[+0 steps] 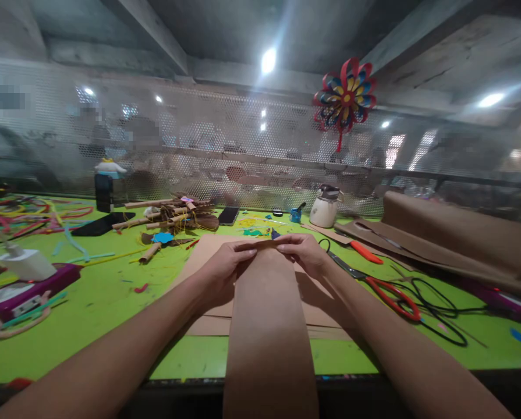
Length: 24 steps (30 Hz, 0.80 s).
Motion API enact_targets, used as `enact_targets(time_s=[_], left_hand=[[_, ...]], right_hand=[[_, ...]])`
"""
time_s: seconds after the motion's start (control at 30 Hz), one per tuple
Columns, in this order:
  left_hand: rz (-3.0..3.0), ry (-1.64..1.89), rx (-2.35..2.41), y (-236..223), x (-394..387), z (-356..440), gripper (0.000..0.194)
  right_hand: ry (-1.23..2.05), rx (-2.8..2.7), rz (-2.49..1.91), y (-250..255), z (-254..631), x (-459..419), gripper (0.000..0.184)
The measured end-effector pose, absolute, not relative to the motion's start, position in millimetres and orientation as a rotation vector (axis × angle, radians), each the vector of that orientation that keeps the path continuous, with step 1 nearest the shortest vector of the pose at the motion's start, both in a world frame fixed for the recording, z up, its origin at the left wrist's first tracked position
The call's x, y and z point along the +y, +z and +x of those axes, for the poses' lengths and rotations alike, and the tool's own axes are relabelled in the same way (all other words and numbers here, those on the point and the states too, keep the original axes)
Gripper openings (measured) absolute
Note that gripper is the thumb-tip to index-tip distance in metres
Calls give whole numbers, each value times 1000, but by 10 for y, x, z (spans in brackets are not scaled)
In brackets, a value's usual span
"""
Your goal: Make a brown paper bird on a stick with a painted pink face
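Observation:
A long strip of brown kraft paper (pixel 269 326) runs from the middle of the table toward me and hangs past the front edge. My left hand (pixel 225 265) pinches the left corner of its far end, thumb on top. At the right corner, my right hand (pixel 306 253) pinches the same end between thumb and fingers. That far edge looks folded or curled between the two hands. Under the strip lie more sheets of brown paper (pixel 208 247) on the green table.
Scissors with orange handles (pixel 393 298) and a black cable (pixel 443 308) lie to the right, before a large brown paper roll (pixel 456 233). A white jug (pixel 324 208), a phone (pixel 229 216) and bundled sticks (pixel 177 212) stand behind. A purple power strip (pixel 63 282) is left.

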<state>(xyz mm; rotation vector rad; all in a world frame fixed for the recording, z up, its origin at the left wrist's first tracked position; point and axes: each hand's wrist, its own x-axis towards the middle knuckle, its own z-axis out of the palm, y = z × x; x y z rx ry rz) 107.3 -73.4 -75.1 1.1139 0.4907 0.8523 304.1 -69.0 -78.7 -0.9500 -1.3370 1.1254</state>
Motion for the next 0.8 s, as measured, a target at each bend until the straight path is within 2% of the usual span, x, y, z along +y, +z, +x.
enact_targets(time_s=[0.2, 0.47, 0.6, 0.8], left_hand=[[1174, 895, 570, -727, -739, 1050, 33], [1236, 931, 638, -725, -766, 1060, 30], [1275, 923, 629, -737, -778, 1078, 32], [1403, 928, 607, -678, -764, 1065, 22]], right_hand=[[1168, -1328, -963, -838, 3039, -671, 17], [1203, -1344, -941, -859, 2991, -708, 26], [1203, -1332, -926, -844, 2994, -703, 21], [1212, -1326, -890, -836, 3023, -690, 11]])
